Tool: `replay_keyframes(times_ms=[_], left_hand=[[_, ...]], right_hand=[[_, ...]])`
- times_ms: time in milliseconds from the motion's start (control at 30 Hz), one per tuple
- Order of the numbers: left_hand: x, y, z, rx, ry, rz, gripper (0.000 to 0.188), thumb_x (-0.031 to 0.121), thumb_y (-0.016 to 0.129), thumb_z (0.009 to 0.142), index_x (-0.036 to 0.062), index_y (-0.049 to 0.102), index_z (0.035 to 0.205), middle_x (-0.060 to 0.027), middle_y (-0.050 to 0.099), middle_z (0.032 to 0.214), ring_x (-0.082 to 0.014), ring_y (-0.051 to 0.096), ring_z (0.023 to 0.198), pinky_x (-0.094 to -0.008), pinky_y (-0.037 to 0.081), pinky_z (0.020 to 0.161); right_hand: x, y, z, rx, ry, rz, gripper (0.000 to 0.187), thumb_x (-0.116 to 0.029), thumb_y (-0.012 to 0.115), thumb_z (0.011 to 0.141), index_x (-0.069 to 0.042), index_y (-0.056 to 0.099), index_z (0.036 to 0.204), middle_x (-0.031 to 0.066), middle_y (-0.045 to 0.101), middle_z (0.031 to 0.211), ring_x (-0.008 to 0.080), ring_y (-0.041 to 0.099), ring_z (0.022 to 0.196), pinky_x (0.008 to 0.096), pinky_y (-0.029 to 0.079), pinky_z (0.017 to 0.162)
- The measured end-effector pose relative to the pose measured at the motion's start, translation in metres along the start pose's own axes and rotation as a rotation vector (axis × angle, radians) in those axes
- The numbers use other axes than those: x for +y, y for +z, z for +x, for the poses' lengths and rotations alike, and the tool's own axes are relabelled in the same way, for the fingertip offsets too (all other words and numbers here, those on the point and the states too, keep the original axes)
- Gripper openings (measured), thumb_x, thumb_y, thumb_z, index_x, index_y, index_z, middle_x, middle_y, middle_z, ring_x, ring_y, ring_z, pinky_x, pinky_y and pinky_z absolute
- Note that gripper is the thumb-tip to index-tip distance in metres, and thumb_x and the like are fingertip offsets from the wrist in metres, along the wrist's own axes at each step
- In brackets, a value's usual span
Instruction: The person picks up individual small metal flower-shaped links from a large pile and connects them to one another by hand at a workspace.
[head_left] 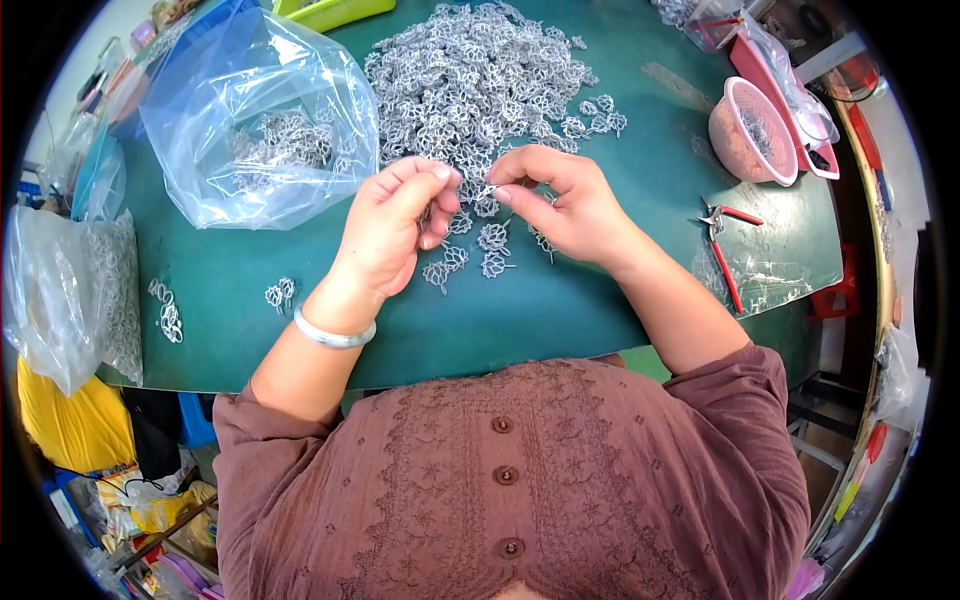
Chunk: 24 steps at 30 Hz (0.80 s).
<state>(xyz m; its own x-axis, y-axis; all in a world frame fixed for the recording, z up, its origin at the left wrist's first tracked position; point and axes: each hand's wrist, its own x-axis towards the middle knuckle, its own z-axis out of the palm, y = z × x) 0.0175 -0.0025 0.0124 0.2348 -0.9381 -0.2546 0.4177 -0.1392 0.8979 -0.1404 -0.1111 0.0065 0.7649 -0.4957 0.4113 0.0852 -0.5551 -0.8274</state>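
A large heap of silver-grey wire pieces (470, 75), bent into openwork lotus-like shapes, lies on the green table before me. My left hand (390, 220) is closed at the heap's near edge, thumb and forefinger pinched; some grey shows inside its curled fingers, but I cannot make out what it holds. Facing it, my right hand (570, 205) pinches a small silver wire piece (491, 188) between thumb and forefinger, most of it hidden. Just below the hands lie several loose wire pieces (493, 240). A pale bangle (335, 337) circles my left wrist.
An open clear plastic bag (255, 205) with wire pieces stands left of the heap. A fuller bag (110, 290) sits at the left edge. Red-handled cutters (722, 250) lie at the right, below a pink basket (727, 125). Small wire clusters (281, 294) lie at the left.
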Motion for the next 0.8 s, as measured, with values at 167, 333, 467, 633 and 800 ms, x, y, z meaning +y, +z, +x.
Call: replay_keyframes(times_ms=[167,333,467,633,800], left_hand=[[0.001,0.009,-0.008,-0.111,-0.114,0.109,0.019,0.019,0.051,0.085,0.0033,0.059,0.078,-0.0037,0.058,0.065,-0.0061,0.047,0.047,-0.017,0.034,0.041],[0.0,0.011,-0.007,-0.06,-0.083,0.018,0.013,0.015,0.053,0.084,0.0035,0.059,0.08,-0.0032,0.058,0.065,-0.0055,0.047,0.048,-0.0162,0.033,0.041],[0.0,0.012,-0.008,-0.048,-0.082,-0.037,0.009,0.012,0.055,0.082,0.0038,0.058,0.081,-0.0033,0.058,0.066,-0.005,0.046,0.049,-0.0155,0.033,0.041],[-0.002,0.012,-0.008,-0.049,-0.041,-0.027,0.007,0.01,0.056,0.082,0.0034,0.058,0.082,-0.0033,0.059,0.067,-0.0045,0.046,0.049,-0.015,0.034,0.042],[-0.003,0.012,-0.009,-0.065,0.011,0.019,0.01,0.012,0.059,0.08,0.0035,0.06,0.086,-0.0017,0.059,0.068,-0.0037,0.048,0.052,-0.0146,0.035,0.045]], right_hand=[[-0.005,-0.001,0.0,0.059,-0.234,-0.202,0.014,-0.001,0.063,0.068,-0.004,0.057,0.08,0.0079,0.06,0.08,0.0232,0.059,0.073,0.0287,0.047,0.063],[-0.009,-0.004,0.001,0.035,-0.307,-0.193,0.014,-0.001,0.064,0.067,-0.004,0.056,0.078,0.0075,0.059,0.083,0.0231,0.059,0.076,0.0291,0.048,0.063],[-0.009,-0.003,0.002,0.009,-0.325,-0.18,0.017,-0.001,0.065,0.066,-0.004,0.055,0.08,0.0077,0.058,0.086,0.0231,0.059,0.078,0.0293,0.048,0.063],[-0.005,-0.001,0.0,0.043,-0.243,-0.126,0.023,-0.003,0.066,0.067,-0.003,0.055,0.087,0.008,0.059,0.087,0.022,0.059,0.08,0.0289,0.048,0.064],[-0.008,-0.001,0.0,0.013,-0.181,-0.111,0.029,-0.003,0.066,0.067,-0.003,0.055,0.093,0.009,0.06,0.09,0.0218,0.06,0.082,0.0283,0.048,0.067]])
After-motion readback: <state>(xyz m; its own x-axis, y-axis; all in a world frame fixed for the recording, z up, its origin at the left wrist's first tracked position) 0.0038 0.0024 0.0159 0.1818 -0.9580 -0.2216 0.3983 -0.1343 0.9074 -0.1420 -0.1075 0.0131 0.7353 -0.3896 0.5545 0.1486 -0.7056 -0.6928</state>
